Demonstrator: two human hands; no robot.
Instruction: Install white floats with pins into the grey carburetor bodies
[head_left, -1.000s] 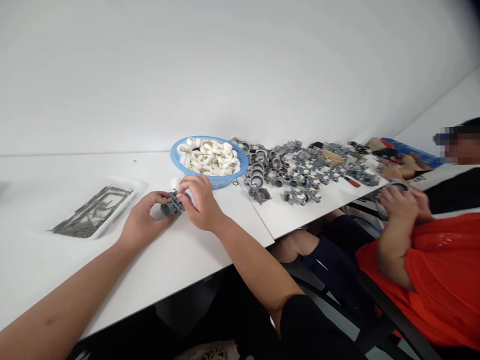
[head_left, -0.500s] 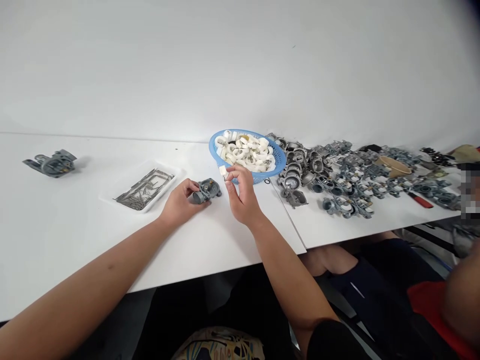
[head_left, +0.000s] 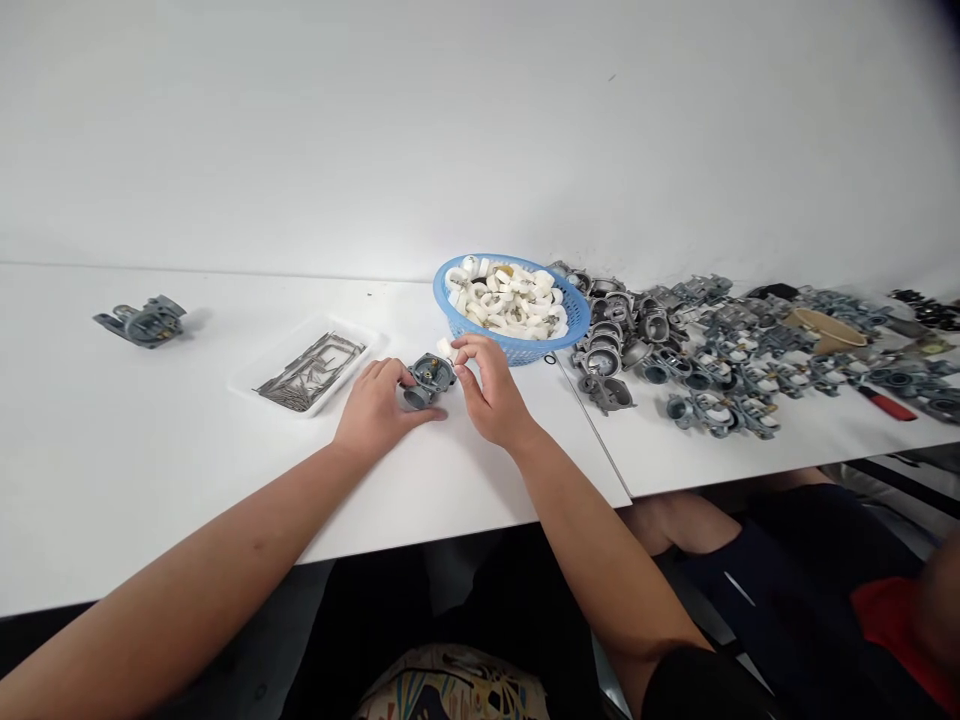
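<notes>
On the white table, a grey metal carburetor body [head_left: 430,376] stands with its open chamber facing up. My left hand [head_left: 381,408] is closed round its left side, thumb in front. My right hand [head_left: 489,392] pinches a small white carburetor float [head_left: 445,348] between thumb and fingers, just above the body's far right edge. Whether the float touches the body I cannot tell. Behind my right hand, a blue plastic basket [head_left: 514,350] holds many white floats [head_left: 510,295]. Left of my left hand, a white tray [head_left: 328,400] carries thin metal pins [head_left: 304,375].
Another carburetor body [head_left: 146,322] lies at the far left. Many metal bowls [head_left: 604,350] and carburetor bodies [head_left: 720,410] crowd the right, near a red-handled tool [head_left: 887,404]. A black ring [head_left: 550,359] lies beside the basket. A person [head_left: 750,560] sits at the right.
My right hand has brought the float closer to the carburetor body. My left hand's hold has shifted, its thumb now along the front. The whole view has swung slightly left.
</notes>
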